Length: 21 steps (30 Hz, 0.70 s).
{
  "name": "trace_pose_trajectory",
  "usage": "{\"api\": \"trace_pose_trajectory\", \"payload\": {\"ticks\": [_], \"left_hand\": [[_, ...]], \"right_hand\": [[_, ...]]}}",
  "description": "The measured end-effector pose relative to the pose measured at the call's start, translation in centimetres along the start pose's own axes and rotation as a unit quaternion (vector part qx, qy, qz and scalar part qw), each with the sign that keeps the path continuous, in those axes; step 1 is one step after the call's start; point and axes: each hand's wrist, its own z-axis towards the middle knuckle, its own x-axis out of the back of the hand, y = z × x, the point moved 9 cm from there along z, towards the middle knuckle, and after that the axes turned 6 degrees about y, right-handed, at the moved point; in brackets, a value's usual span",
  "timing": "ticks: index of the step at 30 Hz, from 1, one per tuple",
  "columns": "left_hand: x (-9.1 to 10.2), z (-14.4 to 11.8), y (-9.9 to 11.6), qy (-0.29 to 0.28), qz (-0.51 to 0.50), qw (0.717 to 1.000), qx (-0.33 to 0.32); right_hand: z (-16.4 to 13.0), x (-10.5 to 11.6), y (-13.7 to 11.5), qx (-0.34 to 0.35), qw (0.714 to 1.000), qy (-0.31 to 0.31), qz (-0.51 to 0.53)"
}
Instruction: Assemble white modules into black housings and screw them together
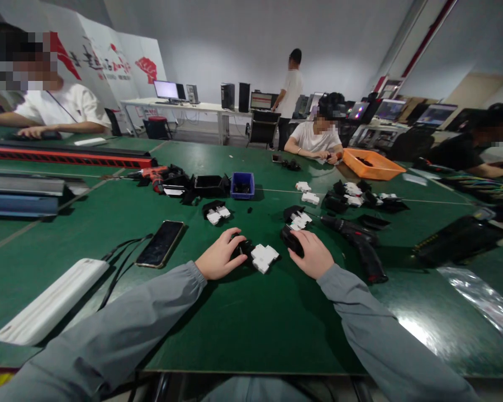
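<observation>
My left hand (221,255) is closed on a black plastic part (243,245) at the middle of the table. A white cross-shaped plastic piece (264,258) adjoins that part on its right; whether the two are joined I cannot tell. Under the fingers of my right hand (312,254) is a second black plastic part (292,240), gripped from the right side. Just beyond it lies a black-and-white assembly (298,219). A black power screwdriver (354,237) rests to the right of my right hand, its bit pointing left. Another black-and-white assembly (217,213) sits beyond my left hand.
Left of me lie a phone (160,244) and a white power bank (52,301) with a black strap. A blue bin (242,174), a red drill (153,176) and an orange crate (373,170) stand farther back. Several people are around the room.
</observation>
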Motion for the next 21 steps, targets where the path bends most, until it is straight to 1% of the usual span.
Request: {"api": "trace_pose_trajectory", "payload": {"ticks": [4, 7, 10, 12, 14, 16, 18, 21], "left_hand": [[0.0, 0.0, 0.0, 0.0, -0.002, 1.0, 0.0], [-0.1, 0.0, 0.0, -0.002, 0.001, 1.0, 0.001], [-0.2, 0.0, -0.1, -0.008, 0.011, 1.0, 0.001], [-0.2, 0.0, -0.1, -0.009, 0.013, 1.0, 0.001], [-0.2, 0.0, -0.1, -0.005, 0.007, 1.0, 0.002], [-0.1, 0.0, -0.1, 0.001, 0.0, 1.0, 0.002], [-0.1, 0.0, -0.1, 0.009, 0.002, 1.0, 0.001], [0.3, 0.1, -0.3, 0.032, 0.028, 0.999, 0.019]], "right_hand": [[-0.1, 0.0, 1.2, -0.027, 0.999, 0.01, -0.02], [0.1, 0.0, 1.6, -0.044, 0.997, 0.027, -0.048], [0.1, 0.8, 1.0, -0.051, 0.994, 0.062, -0.076], [0.2, 1.2, -0.4, -0.036, 0.994, 0.076, -0.069], [0.6, 1.0, -2.3, -0.003, 0.997, 0.068, -0.027], [1.2, 0.3, -4.1, 0.015, 0.997, 0.057, 0.044], [2.1, -0.8, -5.0, 0.001, 0.99, 0.063, 0.122], [4.1, -3.4, -4.7, -0.054, 0.977, 0.07, 0.194]]}}
